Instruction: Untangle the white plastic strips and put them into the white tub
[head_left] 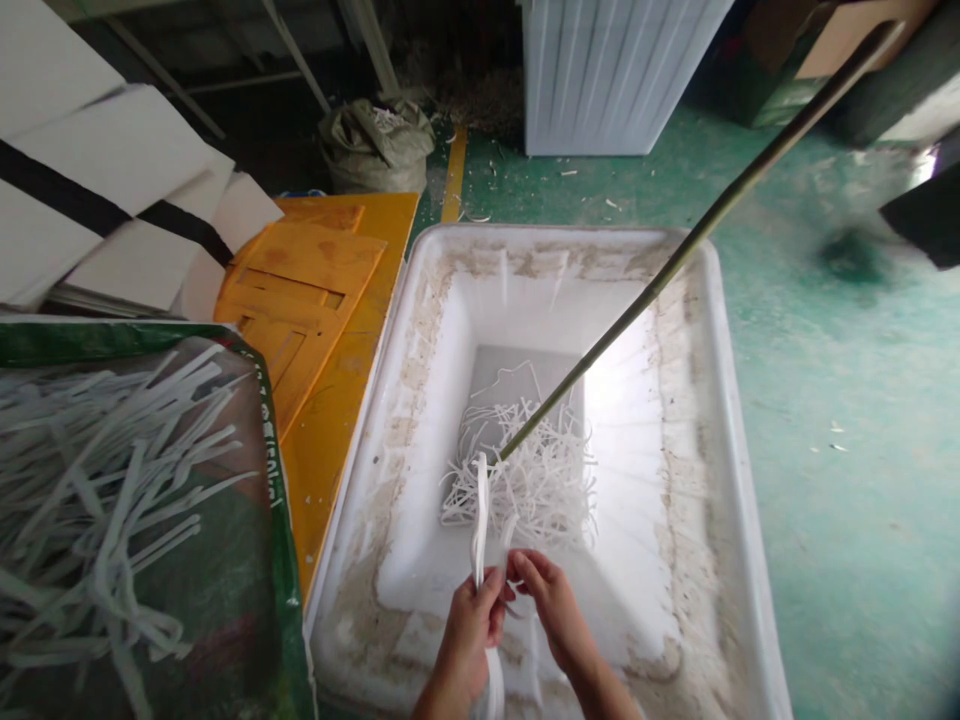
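Above the near side of a big white plastic tub (721,400), my left hand (469,635) is closed round a bundle of white strips (481,525). The strips stick up past my thumb and hang down below the fist. My right hand (551,605) is beside it, its thumb and forefinger pinched on the end of a white strip (508,530) that curves up from between the hands. On the tub's floor lies a tangled heap of thin white strips (536,480). A long wooden pole (637,305) slants from that heap over the tub's far right rim.
At the left, a green-edged bag (281,540) holds many loose white strips (112,500). Behind it are orange boards (300,290) and stacked white blocks (142,150). A sack (379,150) and a ribbed pale bin (600,80) stand beyond the tub on the green floor (840,380).
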